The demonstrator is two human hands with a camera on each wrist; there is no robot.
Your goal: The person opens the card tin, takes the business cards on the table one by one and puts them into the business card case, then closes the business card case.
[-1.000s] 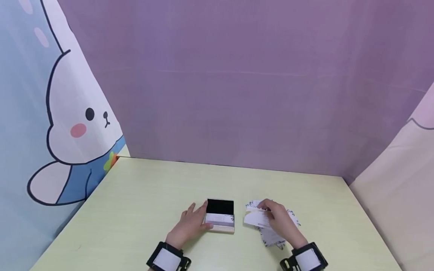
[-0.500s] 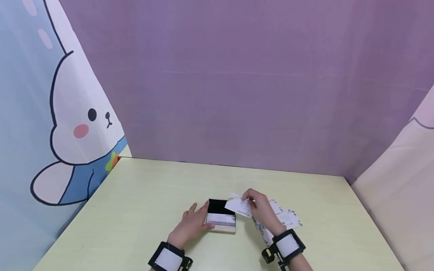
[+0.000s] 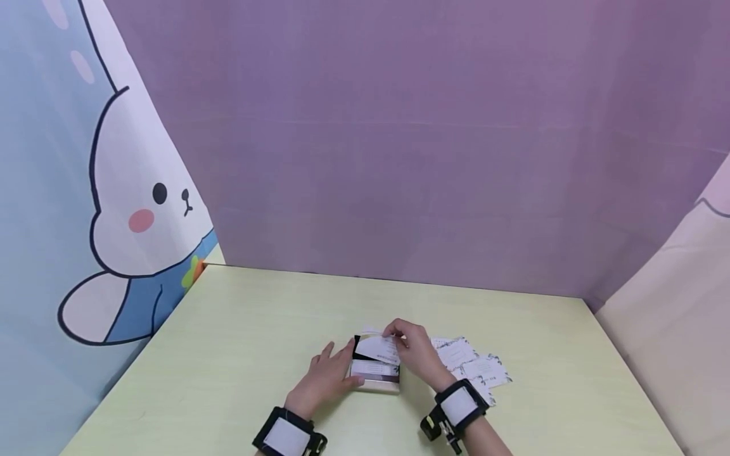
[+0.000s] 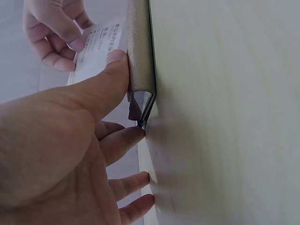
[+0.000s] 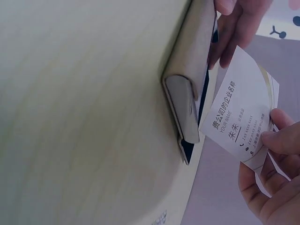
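An open card case (image 3: 376, 373) with a black lid lies on the pale green table (image 3: 239, 329). My left hand (image 3: 341, 366) holds its left end, the thumb (image 4: 115, 63) pressed on the front edge of the case (image 4: 140, 56) and the other fingers spread on the table. My right hand (image 3: 399, 339) pinches a white business card (image 3: 379, 347) over the case's opening. In the right wrist view the card (image 5: 241, 122) bends between my fingers (image 5: 279, 138) just beside the case (image 5: 190, 89). Another card lies inside the case.
Several loose printed cards (image 3: 470, 362) are spread on the table right of the case. A purple backdrop (image 3: 399, 158) stands behind the table, a cartoon rabbit curtain (image 3: 125, 209) at the left and a pale curtain (image 3: 667, 329) at the right.
My right hand lifted a card from the loose pile and carried it left to the case's opening. The left hand stayed on the case.
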